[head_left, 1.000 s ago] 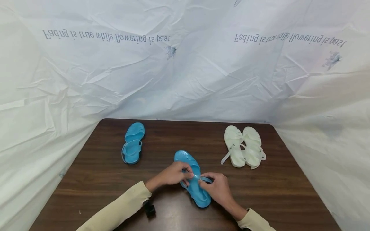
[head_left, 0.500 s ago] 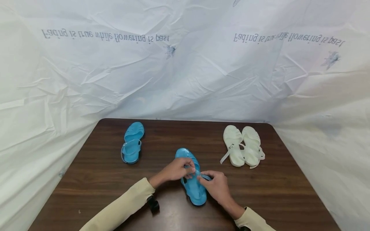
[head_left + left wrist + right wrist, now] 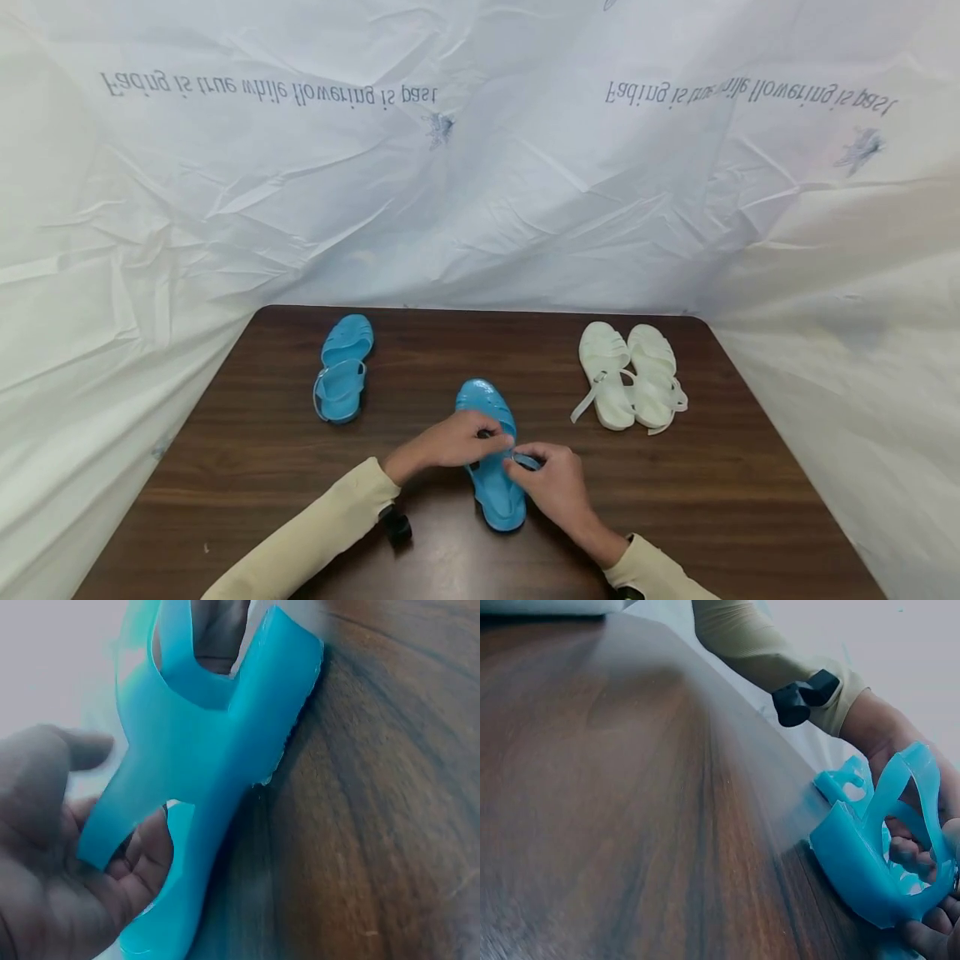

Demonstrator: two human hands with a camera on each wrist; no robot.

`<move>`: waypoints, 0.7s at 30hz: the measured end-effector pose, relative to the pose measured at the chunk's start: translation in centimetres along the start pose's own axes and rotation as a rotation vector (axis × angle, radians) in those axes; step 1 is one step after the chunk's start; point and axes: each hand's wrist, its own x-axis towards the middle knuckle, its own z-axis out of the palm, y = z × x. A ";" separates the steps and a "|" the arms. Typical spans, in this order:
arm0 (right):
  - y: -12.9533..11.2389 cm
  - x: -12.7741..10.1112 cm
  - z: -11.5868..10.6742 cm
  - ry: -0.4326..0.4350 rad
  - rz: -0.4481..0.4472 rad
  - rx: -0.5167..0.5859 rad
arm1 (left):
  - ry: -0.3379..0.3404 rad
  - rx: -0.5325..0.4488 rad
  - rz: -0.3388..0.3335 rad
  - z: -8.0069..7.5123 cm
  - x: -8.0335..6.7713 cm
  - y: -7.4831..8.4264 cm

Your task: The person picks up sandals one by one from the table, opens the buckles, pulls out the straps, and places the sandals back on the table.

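A blue jelly sandal (image 3: 501, 500) lies near the table's middle, toe pointing away from me, with both hands at its ankle strap. My left hand (image 3: 453, 440) reaches over the sandal from the left; in the left wrist view its fingers (image 3: 154, 851) curl round a strap (image 3: 112, 817) at the side. On the other side, my right hand (image 3: 555, 487) pinches the looped strap (image 3: 527, 460) between thumb and fingers. The right wrist view has the sandal's heel (image 3: 851, 859) tipped, with right fingertips (image 3: 926, 937) right beside it. The buckle is mostly hidden by the fingers.
Another blue sandal (image 3: 343, 375) stands at the back left of the dark wooden table (image 3: 262, 492). At the back right, two white sandals (image 3: 604, 367) are side by side, their straps loose. White printed sheeting (image 3: 480, 208) hangs behind the table and along both sides.
The held sandal's heel has swung left, so the sandal points more nearly straight away. My left hand has shifted slightly right along the strap, and my right hand slightly left.
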 end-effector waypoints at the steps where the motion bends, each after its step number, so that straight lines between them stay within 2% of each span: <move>1: 0.0 0.0 0.0 -0.001 0.001 -0.009 | -0.003 0.003 -0.004 0.1 -0.1 0.0; 6: 0.1 0.0 0.0 0.003 0.000 -0.041 | 0.005 -0.042 -0.045 0.6 -0.6 -0.5; 12: 0.3 -0.2 0.3 0.016 0.001 -0.043 | 0.055 -0.072 -0.064 1.1 -0.8 -1.0; 21: 0.9 -0.7 0.6 0.078 0.010 0.070 | 0.082 -0.085 -0.066 1.4 -0.7 -1.3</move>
